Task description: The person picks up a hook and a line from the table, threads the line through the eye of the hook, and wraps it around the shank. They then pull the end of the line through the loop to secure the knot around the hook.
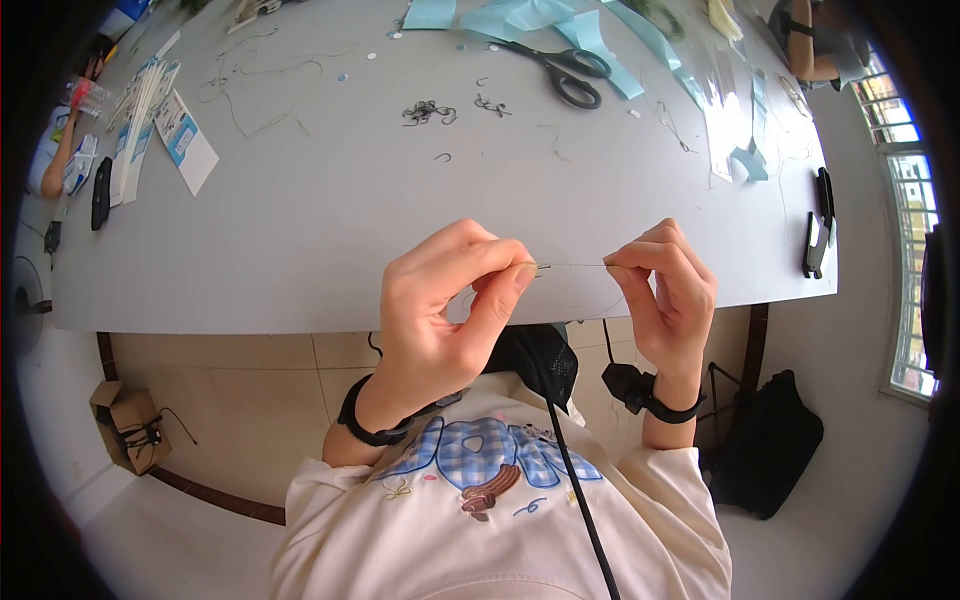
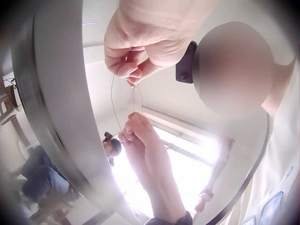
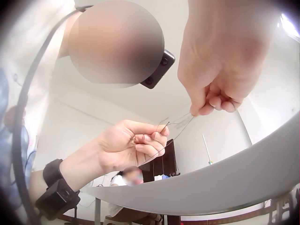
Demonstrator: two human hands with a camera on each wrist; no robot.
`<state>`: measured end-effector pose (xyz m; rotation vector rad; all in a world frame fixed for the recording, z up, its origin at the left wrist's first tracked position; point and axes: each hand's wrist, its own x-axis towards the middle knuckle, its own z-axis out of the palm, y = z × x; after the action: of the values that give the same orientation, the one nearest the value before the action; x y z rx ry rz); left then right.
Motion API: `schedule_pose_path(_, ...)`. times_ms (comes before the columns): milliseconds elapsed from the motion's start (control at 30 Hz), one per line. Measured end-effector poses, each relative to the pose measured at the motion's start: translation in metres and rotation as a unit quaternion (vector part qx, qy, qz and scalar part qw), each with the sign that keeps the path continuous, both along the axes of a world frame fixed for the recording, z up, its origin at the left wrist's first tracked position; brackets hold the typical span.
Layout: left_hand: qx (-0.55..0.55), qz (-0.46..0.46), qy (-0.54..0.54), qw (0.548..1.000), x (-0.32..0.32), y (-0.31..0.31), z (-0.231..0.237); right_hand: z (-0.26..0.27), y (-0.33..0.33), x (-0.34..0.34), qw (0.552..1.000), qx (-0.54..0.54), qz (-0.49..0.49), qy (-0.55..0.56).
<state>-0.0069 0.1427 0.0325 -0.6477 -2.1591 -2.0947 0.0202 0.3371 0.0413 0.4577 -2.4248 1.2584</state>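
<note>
My left hand (image 1: 450, 295) pinches a small dark fish hook (image 1: 543, 268) between thumb and forefinger, its thin shank poking out past the fingertips. From there a fine fishing line (image 1: 580, 265) runs to my right hand (image 1: 668, 290), which pinches it with thumb and forefinger. Both hands are raised, just above the near table edge in the head view. In the right wrist view, loops of line (image 3: 182, 132) hang between the two hands, and the hook (image 3: 165, 126) sticks up at the left fingertips. Much of the hook is hidden by the fingers.
On the grey table (image 1: 300, 250) lie small piles of dark hooks (image 1: 430, 112), black scissors (image 1: 565, 75), light blue strips (image 1: 600, 50) and loose line (image 1: 250, 90). Printed cards (image 1: 185, 145) lie at the left, a black stapler (image 1: 818, 225) at the right edge. Other people sit around the table.
</note>
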Motion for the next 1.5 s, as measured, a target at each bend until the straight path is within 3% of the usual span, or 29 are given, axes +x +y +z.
schedule_pose_path(633,0.050,0.012,-0.032,0.998,0.001,0.004,-0.006,-0.008,0.014,0.010,0.996,-0.019,-0.078,0.024)
schedule_pose_path(1500,0.025,0.013,-0.029,0.999,0.001,0.007,-0.010,-0.014,0.030,0.014,0.982,-0.061,-0.165,0.066)
